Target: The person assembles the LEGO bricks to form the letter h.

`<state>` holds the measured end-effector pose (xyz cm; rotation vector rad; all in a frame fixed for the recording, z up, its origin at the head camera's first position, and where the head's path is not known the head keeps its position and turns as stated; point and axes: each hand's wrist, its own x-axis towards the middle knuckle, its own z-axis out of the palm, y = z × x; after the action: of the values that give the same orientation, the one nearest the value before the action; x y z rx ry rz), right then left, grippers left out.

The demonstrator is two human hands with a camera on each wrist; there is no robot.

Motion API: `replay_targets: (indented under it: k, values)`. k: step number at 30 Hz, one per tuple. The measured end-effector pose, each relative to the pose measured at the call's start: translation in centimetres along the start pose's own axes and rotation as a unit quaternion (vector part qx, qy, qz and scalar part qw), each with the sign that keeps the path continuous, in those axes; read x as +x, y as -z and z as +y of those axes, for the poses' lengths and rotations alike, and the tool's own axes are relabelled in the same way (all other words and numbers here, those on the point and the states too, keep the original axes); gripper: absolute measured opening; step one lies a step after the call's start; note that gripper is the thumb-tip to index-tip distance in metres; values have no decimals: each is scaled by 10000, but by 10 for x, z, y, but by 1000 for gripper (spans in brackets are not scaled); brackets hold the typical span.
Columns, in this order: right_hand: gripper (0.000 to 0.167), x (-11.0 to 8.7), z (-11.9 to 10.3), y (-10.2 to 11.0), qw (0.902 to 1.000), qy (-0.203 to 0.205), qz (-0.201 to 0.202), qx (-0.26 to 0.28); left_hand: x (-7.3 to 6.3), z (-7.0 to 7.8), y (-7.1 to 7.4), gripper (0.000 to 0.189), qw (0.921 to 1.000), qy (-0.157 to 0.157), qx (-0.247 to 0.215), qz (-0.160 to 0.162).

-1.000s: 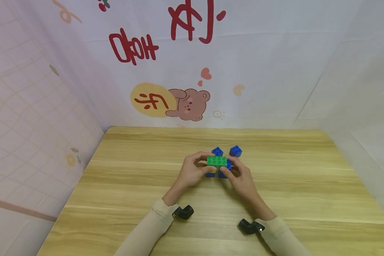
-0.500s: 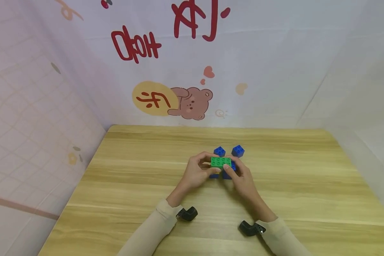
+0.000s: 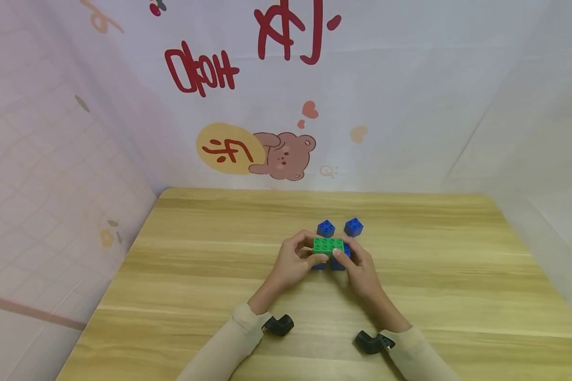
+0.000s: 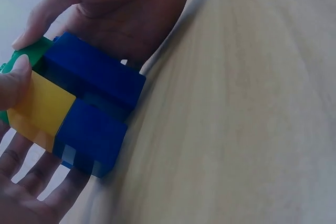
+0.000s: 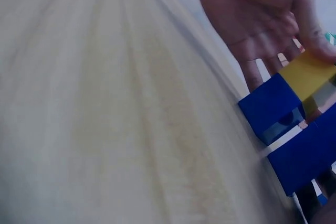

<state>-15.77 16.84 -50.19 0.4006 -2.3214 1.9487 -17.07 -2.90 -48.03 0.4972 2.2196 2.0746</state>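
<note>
A green toy brick (image 3: 328, 244) with two rows of studs bridges the top of a small brick structure. Beneath it, the left column has a yellow brick (image 4: 44, 103) above a blue brick (image 4: 92, 137). A taller blue column (image 4: 97, 69) stands parallel on the other side, with a gap between. My left hand (image 3: 293, 261) grips the structure's left side, thumb over the yellow and green bricks' joint and fingers behind. My right hand (image 3: 364, 272) grips the right side, its thumb on the green brick's near right corner. Its other fingertips are mostly hidden.
Two loose blue bricks (image 3: 326, 228) (image 3: 354, 227) stand on the wooden table (image 3: 209, 238) just behind the structure. A printed white cloth (image 3: 400, 106) hangs along the table's back edge and sides. Each cuff carries a black wrist mount (image 3: 278, 325).
My right thumb has slid from beside the green brick's near edge up onto its corner. Both hands keep their grip on the structure, and the head view has shifted slightly.
</note>
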Motion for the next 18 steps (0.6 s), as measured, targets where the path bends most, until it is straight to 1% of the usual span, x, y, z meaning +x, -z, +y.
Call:
replay_targets:
  k: [4,7,9,11,13,16,18]
  values:
    - [30,-1,1,1,10000,55,-65,-6,-2,0,-1,29,10000,7,-9,43]
    - [30,-3,4,3,9996,256,-97,-48,-3,-1,-2,30,10000,7,-25,87]
    - [30,-4,6,5,9990,455,29,-28,-3,-2,-2,30,10000,-6,-49,72]
    - [30,-4,9,8,9973,654,344,50,-4,-3,-2,30,10000,1,-63,63]
    - [30,-4,11,11,9937,748,813,215,-4,-4,-2,30,10000,16,-54,32]
    - [27,0,13,15,9845,645,1542,539,-4,-4,-1,30,10000,39,-2,2]
    - [27,3,13,18,9789,475,1867,674,-4,-4,-1,30,10000,38,26,8]
